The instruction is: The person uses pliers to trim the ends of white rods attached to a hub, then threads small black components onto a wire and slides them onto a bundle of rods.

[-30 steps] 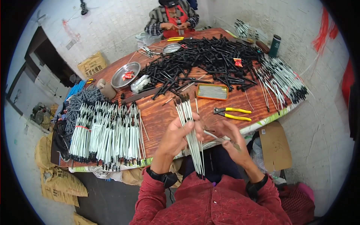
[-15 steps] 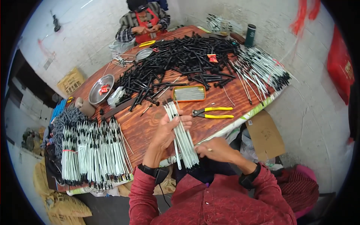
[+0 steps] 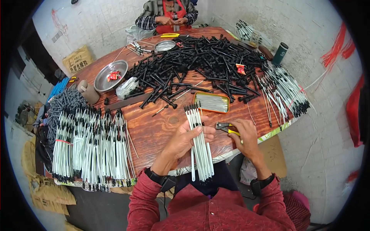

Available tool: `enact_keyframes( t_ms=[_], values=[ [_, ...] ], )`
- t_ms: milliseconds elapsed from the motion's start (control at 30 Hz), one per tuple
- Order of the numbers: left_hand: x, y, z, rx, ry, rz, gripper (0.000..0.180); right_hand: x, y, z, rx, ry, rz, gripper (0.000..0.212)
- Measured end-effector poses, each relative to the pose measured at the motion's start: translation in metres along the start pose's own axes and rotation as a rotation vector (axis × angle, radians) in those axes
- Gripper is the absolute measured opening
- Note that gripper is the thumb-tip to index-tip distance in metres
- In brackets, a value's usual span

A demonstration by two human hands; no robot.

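White sticks with black tips, a whole bunch of them, sit squeezed tight in the left hand, low in the middle of the round wooden table. The right hand lies on the yellow pliers at about 3 o'clock from the bunch; I cannot tell if it grips them yet. To do this well, keep the bunch fanned flat with the tips level, and grab the pliers by both handles. An orange tin of thin pins waits at 12 o'clock.
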State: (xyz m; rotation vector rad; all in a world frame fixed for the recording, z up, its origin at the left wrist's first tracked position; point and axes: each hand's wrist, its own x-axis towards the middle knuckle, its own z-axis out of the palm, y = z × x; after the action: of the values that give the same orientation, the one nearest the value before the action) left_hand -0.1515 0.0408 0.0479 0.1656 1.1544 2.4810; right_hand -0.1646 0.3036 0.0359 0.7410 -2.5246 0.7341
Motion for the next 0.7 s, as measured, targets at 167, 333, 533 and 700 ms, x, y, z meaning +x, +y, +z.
enact_keyframes(
  t_ms=[167, 333, 533, 700],
  values=[
    [-0.007, -0.002, 0.008, 0.059, -0.014, 0.021, 0.040, -0.007, 0.016, -0.014, -0.079, 0.032, 0.053, 0.035],
    [-0.029, -0.014, 0.020, 0.092, -0.006, -0.002, 0.039, -0.014, -0.018, -0.010, 0.641, -0.089, 0.288, 0.048],
    [-0.090, -0.028, 0.039, 0.511, -0.096, 0.116, 0.023, -0.035, -0.080, 0.013, 1.151, -0.591, 0.094, 0.077],
    [-0.130, -0.053, 0.023, 0.571, -0.152, 0.097, 0.020, -0.065, -0.098, 0.049, 1.138, -0.971, 0.106, 0.082]
  ],
)
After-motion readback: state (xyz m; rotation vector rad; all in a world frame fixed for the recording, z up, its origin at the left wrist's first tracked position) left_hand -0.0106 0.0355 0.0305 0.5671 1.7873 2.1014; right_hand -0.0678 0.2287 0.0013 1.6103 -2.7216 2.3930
